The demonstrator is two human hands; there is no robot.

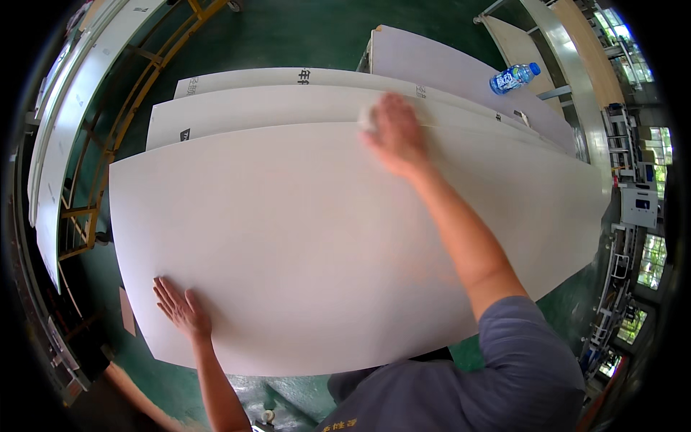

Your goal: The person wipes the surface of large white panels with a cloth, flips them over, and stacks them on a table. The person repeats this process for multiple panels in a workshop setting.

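A large white panel [288, 237] lies flat in front of me, its edges bowed by the lens. Flat on its near left part rests my left hand [186, 311], the fingers stretched out and nothing in them. My right arm reaches across to the far edge of the panel, where my right hand [396, 137] is smeared by motion. Under its fingers shows a white wad, perhaps a cloth [367, 121], pressed at that edge; its exact kind is too blurred to make out.
Behind the front panel lie more white panels [237, 108] with dark printed marks. A blue-labelled bottle [514, 78] rests on a pale board [439, 61] at the back right. On the left stands a yellow metal rack [115, 137] beside long white boards [54, 187]. The floor [309, 36] is green.
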